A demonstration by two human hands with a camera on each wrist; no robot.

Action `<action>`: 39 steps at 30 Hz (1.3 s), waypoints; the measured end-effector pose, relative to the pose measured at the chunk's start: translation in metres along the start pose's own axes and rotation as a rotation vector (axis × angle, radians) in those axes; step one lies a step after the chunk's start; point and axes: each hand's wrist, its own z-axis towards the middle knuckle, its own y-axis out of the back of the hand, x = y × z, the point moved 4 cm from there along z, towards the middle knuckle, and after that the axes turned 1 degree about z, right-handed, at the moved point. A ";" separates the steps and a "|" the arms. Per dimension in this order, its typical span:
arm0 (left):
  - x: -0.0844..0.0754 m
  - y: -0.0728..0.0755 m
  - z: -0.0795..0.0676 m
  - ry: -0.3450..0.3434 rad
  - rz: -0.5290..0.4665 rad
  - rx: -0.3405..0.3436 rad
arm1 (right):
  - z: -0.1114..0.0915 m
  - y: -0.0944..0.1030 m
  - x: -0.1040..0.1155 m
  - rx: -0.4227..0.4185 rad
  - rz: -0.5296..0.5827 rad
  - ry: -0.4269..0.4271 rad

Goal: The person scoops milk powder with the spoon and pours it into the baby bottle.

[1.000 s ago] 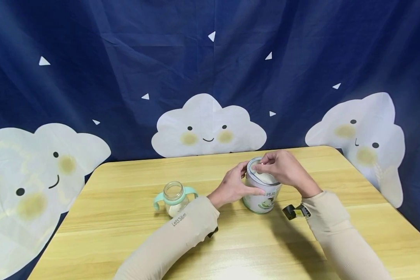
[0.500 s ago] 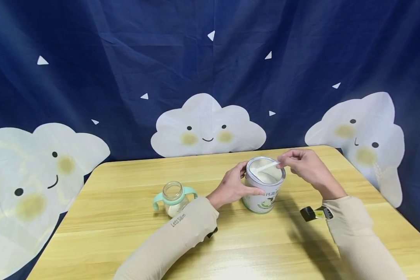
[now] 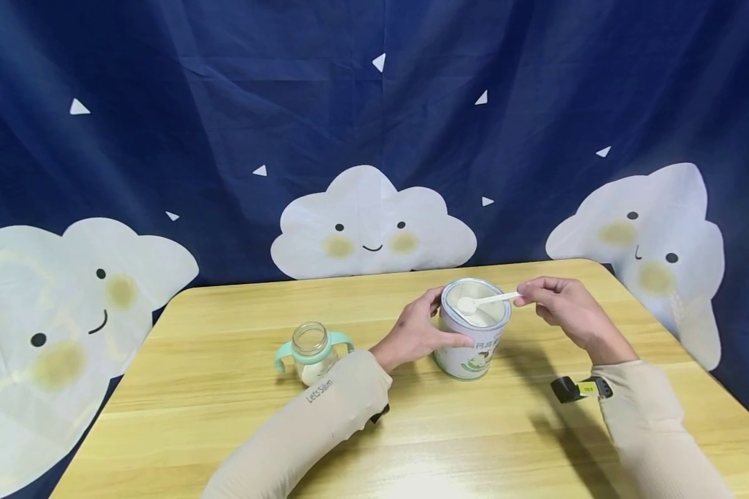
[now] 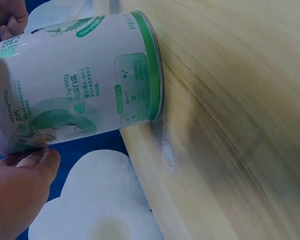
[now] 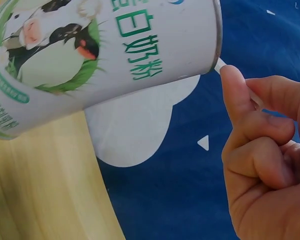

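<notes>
A white and green milk powder can stands without a lid near the right of the table, pale powder inside. My left hand grips its side, thumb across the front and fingers at the back. In the left wrist view, that hand holds the can by its upper part. My right hand pinches the end of a white scoop's handle. The scoop's bowl, heaped with powder, is over the can's opening. The right wrist view shows my right hand's fingers curled, pinching the handle beside the rim.
A baby bottle with mint-green handles and an uncapped top stands left of the can, partly behind my left sleeve. A little spilled powder lies on the wooden table by the can's base. A blue cloud-patterned curtain hangs behind.
My right hand has come up out of the can and moved right, raising the scoop so that its bowl shows over the opening. The left hand and the can stay in place.
</notes>
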 end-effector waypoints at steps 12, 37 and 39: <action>-0.005 0.018 -0.005 0.039 -0.009 0.005 | 0.003 -0.001 0.015 0.029 0.132 0.043; -0.006 0.054 -0.026 0.049 -0.053 0.009 | 0.008 -0.023 0.040 0.046 0.281 0.123; -0.006 0.058 -0.027 0.048 -0.059 0.008 | 0.009 -0.026 0.042 0.049 0.281 0.122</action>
